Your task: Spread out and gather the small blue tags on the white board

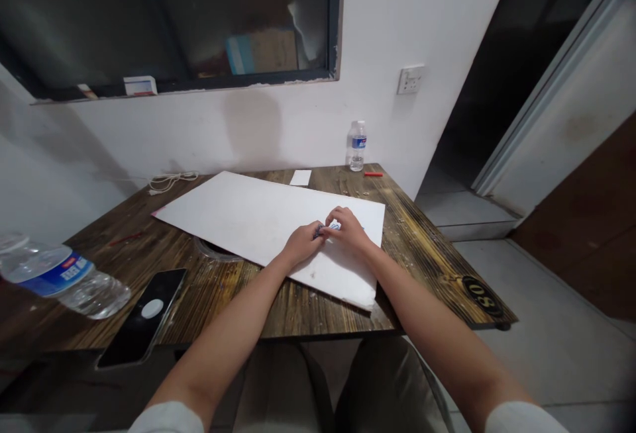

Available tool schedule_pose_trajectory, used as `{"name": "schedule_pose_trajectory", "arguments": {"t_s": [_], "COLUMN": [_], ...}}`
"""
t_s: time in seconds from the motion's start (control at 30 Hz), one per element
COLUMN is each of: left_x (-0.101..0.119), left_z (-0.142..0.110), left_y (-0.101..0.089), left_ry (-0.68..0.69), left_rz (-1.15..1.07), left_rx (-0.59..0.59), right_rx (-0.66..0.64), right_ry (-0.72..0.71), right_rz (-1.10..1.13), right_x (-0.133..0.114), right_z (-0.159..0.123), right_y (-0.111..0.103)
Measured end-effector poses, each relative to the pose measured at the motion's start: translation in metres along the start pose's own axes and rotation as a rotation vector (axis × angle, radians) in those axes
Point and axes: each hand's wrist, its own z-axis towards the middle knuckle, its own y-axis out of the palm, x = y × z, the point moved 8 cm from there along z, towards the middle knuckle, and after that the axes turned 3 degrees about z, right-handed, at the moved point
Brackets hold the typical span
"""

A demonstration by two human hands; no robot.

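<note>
A large white board [248, 204] lies slantwise across the wooden table. Both hands meet over its right part. My left hand [302, 242] is closed, its fingers pinching a small dark bluish object [318, 230] too small to name. Curved over from the right, my right hand [346, 228] has thumb and fingertips drawn together beside that object. What its fingertips grip, if anything, is hidden. Blue marks [335, 226] show in the gap under the right fingers; whether they are on the board or on something held, I cannot tell.
A phone [144, 317] and a large water bottle [64, 277] lie at the left. A small water bottle [358, 147] stands at the back near a red stick [373, 174]. A white card [301, 177] and a coiled cable [171, 180] lie along the wall side.
</note>
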Motion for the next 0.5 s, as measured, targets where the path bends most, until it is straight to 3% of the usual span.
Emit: {"name": "schedule_pose_trajectory", "arguments": {"t_s": [0.27,0.5], "left_x": [0.002,-0.004], "left_z": [0.001,0.002], "left_y": [0.003,-0.004], "left_ry": [0.006,-0.012], "left_rz": [-0.367,-0.293], "left_rx": [-0.013,0.072], "right_rx": [0.111,0.123], "right_ry": [0.002,0.017], "right_rz": [0.018,0.031], "right_x": [-0.001,0.001], "right_z": [0.0,0.001], "right_y": [-0.013,-0.013]}}
